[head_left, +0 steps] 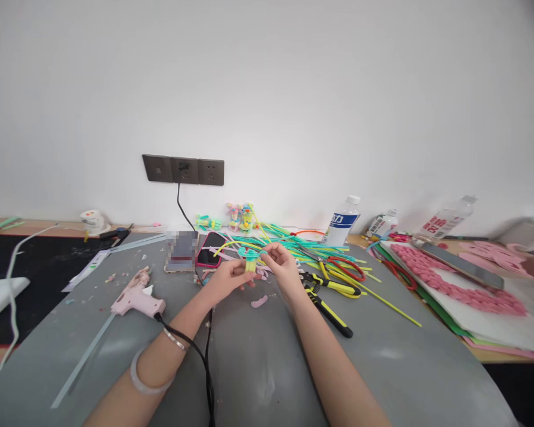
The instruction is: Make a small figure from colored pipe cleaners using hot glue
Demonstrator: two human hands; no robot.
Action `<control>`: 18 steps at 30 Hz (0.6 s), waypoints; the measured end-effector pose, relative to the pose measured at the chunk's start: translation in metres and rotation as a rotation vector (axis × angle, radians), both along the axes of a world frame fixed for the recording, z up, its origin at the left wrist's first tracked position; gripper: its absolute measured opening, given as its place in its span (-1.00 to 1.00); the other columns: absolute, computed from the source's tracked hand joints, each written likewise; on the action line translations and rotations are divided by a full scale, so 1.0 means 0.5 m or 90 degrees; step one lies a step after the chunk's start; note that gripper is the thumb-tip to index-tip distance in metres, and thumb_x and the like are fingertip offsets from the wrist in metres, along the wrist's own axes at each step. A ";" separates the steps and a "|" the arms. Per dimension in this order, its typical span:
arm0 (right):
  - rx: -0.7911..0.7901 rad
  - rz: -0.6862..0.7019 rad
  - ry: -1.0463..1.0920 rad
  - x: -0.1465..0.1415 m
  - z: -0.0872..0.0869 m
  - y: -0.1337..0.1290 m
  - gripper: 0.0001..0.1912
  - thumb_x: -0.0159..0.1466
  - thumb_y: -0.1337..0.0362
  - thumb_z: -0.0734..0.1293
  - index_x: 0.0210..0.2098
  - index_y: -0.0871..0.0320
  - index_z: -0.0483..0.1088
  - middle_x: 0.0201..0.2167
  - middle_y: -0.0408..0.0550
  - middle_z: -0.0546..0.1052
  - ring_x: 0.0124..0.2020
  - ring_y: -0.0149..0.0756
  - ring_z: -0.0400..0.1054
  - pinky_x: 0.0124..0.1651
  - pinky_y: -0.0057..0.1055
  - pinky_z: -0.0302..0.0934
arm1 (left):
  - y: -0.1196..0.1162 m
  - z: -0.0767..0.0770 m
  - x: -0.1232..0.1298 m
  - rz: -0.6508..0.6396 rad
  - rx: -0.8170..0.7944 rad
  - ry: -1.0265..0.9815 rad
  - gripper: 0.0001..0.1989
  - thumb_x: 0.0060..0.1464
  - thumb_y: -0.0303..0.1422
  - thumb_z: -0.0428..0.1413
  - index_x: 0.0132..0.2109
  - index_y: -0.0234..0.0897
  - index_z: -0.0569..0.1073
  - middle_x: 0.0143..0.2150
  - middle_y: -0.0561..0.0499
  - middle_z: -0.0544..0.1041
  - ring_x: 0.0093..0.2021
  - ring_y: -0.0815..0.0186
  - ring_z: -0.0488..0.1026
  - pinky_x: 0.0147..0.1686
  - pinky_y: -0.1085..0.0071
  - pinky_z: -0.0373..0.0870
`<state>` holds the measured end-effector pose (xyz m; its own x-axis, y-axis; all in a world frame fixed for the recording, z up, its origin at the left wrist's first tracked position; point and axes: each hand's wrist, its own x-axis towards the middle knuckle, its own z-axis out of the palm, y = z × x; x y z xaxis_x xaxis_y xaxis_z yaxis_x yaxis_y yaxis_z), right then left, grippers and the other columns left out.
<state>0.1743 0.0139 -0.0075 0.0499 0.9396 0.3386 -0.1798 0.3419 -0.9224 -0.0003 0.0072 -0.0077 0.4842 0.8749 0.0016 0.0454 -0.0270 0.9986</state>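
The teal-and-yellow fuzzy piece was held above the gray table, apparently for two-sided access. The glue gun and pliers flanked it, presumably within reach. The left hand's fingers were clamped on its yellow lower part; the right hand's fingertips pinched its teal end.

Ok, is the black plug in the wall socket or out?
In: the black plug sits against the socket, its cord hanging below.
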 end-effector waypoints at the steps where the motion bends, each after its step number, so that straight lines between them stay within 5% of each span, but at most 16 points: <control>1: 0.001 0.001 -0.002 0.000 0.000 0.000 -0.71 0.06 0.10 0.49 -0.41 0.08 0.36 -0.46 -0.20 0.36 -0.42 -0.35 0.24 -0.32 -0.40 0.15 | -0.001 0.001 0.001 -0.001 0.000 -0.001 -0.47 -0.01 -0.05 0.23 -0.02 -0.35 0.49 -0.13 -0.21 0.64 -0.25 0.16 0.59 -0.40 0.42 0.35; 18: 0.010 0.003 -0.022 0.000 0.004 -0.004 -0.67 0.04 0.05 0.50 -0.41 0.07 0.34 -0.48 -0.20 0.34 -0.44 -0.35 0.22 -0.36 -0.41 0.16 | -0.007 0.009 0.002 0.005 -0.008 -0.004 -0.45 -0.06 -0.02 0.27 -0.04 -0.34 0.50 -0.14 -0.20 0.64 -0.24 0.14 0.59 -0.39 0.42 0.35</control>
<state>0.1745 0.0118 -0.0057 0.0328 0.9342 0.3554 -0.1494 0.3561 -0.9224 0.0009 0.0040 -0.0031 0.4772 0.8788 -0.0064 0.0397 -0.0143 0.9991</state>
